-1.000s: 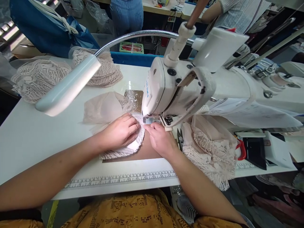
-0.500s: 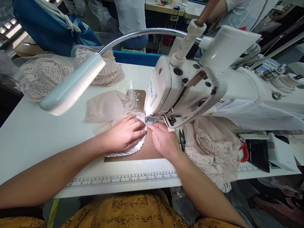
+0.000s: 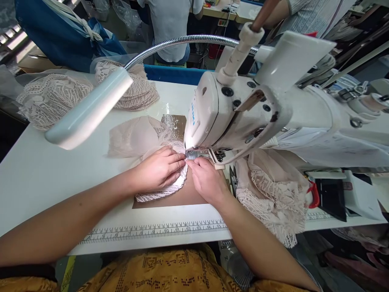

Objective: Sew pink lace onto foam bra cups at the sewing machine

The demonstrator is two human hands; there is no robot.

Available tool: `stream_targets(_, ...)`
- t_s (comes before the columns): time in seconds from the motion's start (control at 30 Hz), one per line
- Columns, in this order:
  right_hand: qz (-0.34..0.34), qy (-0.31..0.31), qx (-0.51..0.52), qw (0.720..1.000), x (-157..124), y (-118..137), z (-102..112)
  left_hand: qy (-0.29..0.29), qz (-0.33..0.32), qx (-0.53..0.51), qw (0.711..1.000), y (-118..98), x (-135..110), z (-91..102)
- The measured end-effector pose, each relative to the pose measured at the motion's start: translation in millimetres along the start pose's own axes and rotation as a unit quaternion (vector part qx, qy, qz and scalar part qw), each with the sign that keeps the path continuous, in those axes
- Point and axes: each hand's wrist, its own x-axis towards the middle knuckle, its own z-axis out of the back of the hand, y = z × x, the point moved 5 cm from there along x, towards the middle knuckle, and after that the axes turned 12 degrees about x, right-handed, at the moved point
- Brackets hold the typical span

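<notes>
Under the head of a white sewing machine (image 3: 202,111) lies a pale pink lace piece (image 3: 164,194) with a scalloped edge. My left hand (image 3: 159,168) rests on it from the left, its fingers bent close together and gripping the lace beside the presser foot. From the right, my right hand (image 3: 208,180) is closed, thumb and index finger pinching the lace's edge just in front of the needle area. The fingertips of both hands nearly meet there. Sheer fabric (image 3: 133,136) joined to the lace spreads out behind my left hand.
Two lace stacks (image 3: 56,99) (image 3: 133,91) stand at the back left beneath a lamp (image 3: 91,107). More lace pieces (image 3: 270,190) hang over the table's front edge at right, beside black snips (image 3: 233,178) and a red handle (image 3: 314,194). A ruler strip (image 3: 154,232) runs along the front. Other people sit beyond.
Both hands have shifted slightly, the right fingertips moving left to the left ones at the needle area. The lace has barely moved. A person in the background has shifted.
</notes>
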Motion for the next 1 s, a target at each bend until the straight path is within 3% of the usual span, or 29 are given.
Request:
stream_targets(0.57, -0.004, -0.008, 0.001, 1.000, 0.4, 0.3, 0.5, 0.008, -0.019, 0.020, 1.000, 4.2, 0.4, -7.8)
stream_targets(1.0, 0.008, -0.004, 0.038, 0.999, -0.5, -0.1, 2.8, 0.006, 0.027, 0.029, 0.999, 14.8, 0.6, -5.9)
